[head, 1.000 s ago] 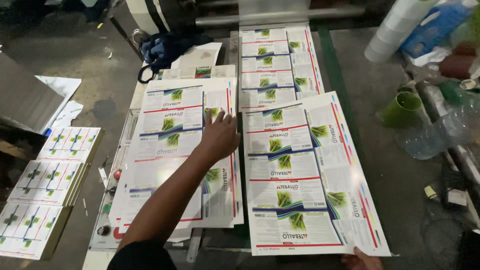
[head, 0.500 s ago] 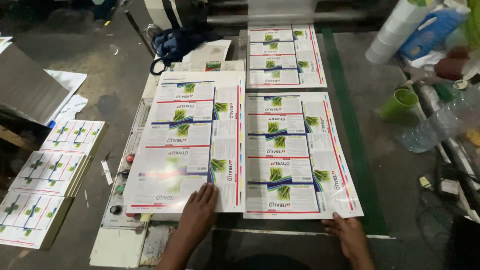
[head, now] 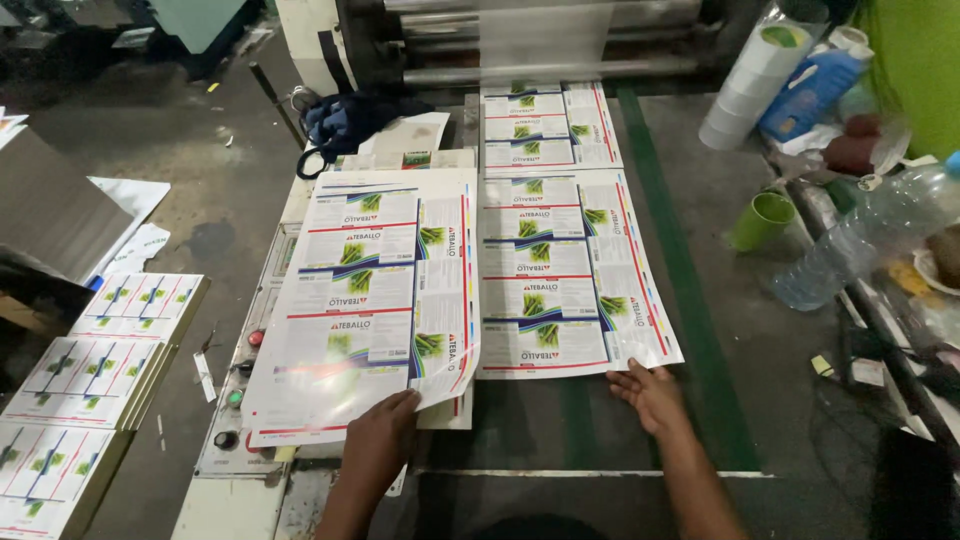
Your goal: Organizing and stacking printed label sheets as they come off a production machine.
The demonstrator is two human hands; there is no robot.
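So the left hand [head: 382, 435] is at the near edge of a glossy printed sheet [head: 365, 290], fingers curled onto its near right corner and pinching it, and that corner is lifted and curling up off the stack of sheets [head: 455, 412] underneath. The sheet is covered in repeated carton layouts, white panels with green plant pictures and red and blue bands, and it lies over the left side of the machine bed, partly covering the control panel [head: 240, 400] with its red and green buttons. The right hand [head: 650, 392] is flat and open, fingers spread, with the fingertips touching the near right corner of a second printed sheet [head: 570, 275] that lies just to the right of the first one, flat on the dark feed table [head: 700, 420]. A third printed sheet [head: 545, 125] sits farther off, right up by the rollers [head: 540, 45] at the far end. On the far left side of the bed there's a dark blue bag [head: 345, 120]. Over on the right are a green cup [head: 760, 220], a clear plastic bottle [head: 865, 240] lying tilted, and a stack of white tape rolls [head: 760, 80]. On the floor to the near left there are piles of printed sheets [head: 95, 370] with a different blue and green design.
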